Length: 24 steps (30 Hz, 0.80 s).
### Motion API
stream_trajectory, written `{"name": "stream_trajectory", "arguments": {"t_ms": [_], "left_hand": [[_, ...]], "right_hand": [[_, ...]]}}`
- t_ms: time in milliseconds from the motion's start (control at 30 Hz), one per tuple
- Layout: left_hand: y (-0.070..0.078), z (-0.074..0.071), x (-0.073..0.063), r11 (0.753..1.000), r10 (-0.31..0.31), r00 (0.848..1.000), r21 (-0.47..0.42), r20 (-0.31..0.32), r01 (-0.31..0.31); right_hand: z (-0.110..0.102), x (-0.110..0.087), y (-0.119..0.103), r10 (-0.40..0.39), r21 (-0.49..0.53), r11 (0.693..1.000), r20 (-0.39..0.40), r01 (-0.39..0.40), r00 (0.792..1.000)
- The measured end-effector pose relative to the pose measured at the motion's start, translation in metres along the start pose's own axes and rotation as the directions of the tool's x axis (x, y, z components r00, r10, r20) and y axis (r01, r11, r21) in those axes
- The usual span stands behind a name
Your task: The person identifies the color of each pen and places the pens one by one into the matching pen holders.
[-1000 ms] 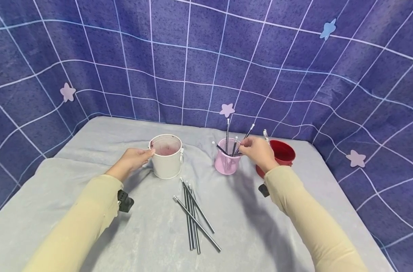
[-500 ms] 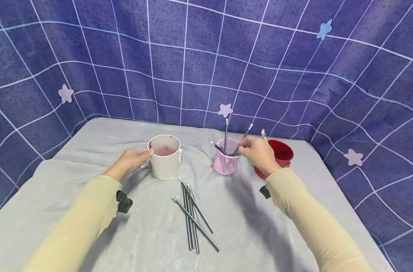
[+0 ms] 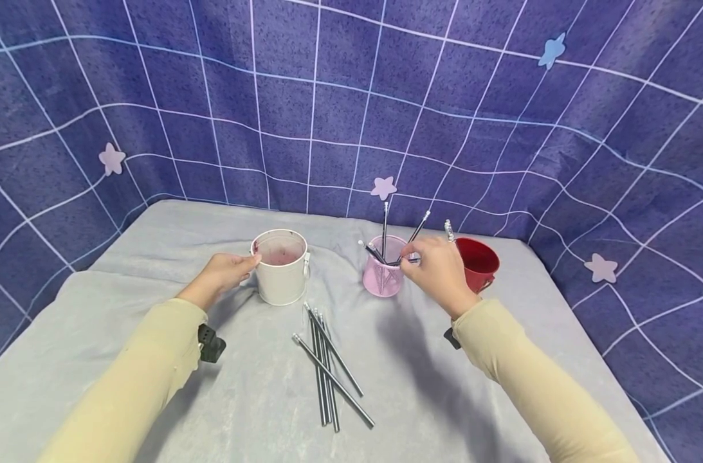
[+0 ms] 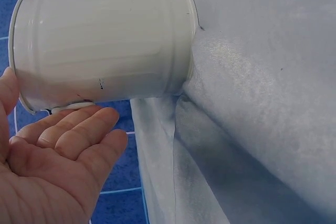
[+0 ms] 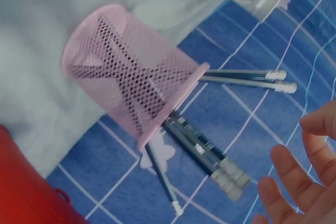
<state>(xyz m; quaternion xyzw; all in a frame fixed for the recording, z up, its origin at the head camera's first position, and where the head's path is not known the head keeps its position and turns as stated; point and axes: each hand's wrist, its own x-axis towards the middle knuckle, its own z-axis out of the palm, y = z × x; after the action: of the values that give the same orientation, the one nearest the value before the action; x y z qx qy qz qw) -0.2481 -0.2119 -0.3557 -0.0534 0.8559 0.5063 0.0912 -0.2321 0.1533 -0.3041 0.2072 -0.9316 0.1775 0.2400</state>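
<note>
In the head view, my left hand [image 3: 226,270] holds the rim of a white metal bucket [image 3: 282,283]. The left wrist view has the thumb at the rim and the fingers along the bucket's side by its handle lug. My right hand [image 3: 438,270] is over a pink mesh pencil cup [image 3: 381,281] in the head view. Several dark pencils [image 5: 194,145] with silvery eraser ends lean out of that cup. In the right wrist view the right hand's fingers are loosely bent beside the pencil ends, with nothing between them.
Several dark pencils [image 3: 328,373] lie crossed on the grey cloth [image 3: 235,411] in front of the buckets. A red bucket [image 3: 481,260] stands right of the pink cup, partly behind the right hand, with silvery ends [image 3: 449,228] showing near its rim. A blue gridded curtain [image 3: 351,96] hangs behind.
My right hand has shifted slightly left and down at the pink cup, and its fingertips now sit by a pencil's eraser end. My left hand and the white bucket stay put.
</note>
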Motion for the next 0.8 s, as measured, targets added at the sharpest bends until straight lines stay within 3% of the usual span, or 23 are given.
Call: {"name": "stream_trajectory", "arguments": {"t_ms": [200,433,633,800], "left_hand": [[-0.001,-0.002,0.0,1.0,-0.004,1.0,0.006,0.005,0.004],[-0.001,0.0,-0.002,1.0,-0.011,1.0,-0.009,0.021,0.011],[0.0,0.001,-0.001,0.999,-0.012,0.999,-0.041,0.045,0.013],[0.002,0.001,-0.002,0.998,-0.011,0.999,-0.059,0.045,0.014]], "right_hand": [[0.006,-0.011,-0.014,-0.186,-0.033,0.982,-0.053,0.184,0.981],[0.019,-0.029,-0.031,-0.362,-0.016,0.932,-0.084,0.362,0.928],[0.026,-0.041,-0.042,-0.434,0.049,0.899,-0.044,0.436,0.9],[0.037,-0.055,-0.048,-0.487,0.087,0.872,0.053,0.481,0.872]]}}
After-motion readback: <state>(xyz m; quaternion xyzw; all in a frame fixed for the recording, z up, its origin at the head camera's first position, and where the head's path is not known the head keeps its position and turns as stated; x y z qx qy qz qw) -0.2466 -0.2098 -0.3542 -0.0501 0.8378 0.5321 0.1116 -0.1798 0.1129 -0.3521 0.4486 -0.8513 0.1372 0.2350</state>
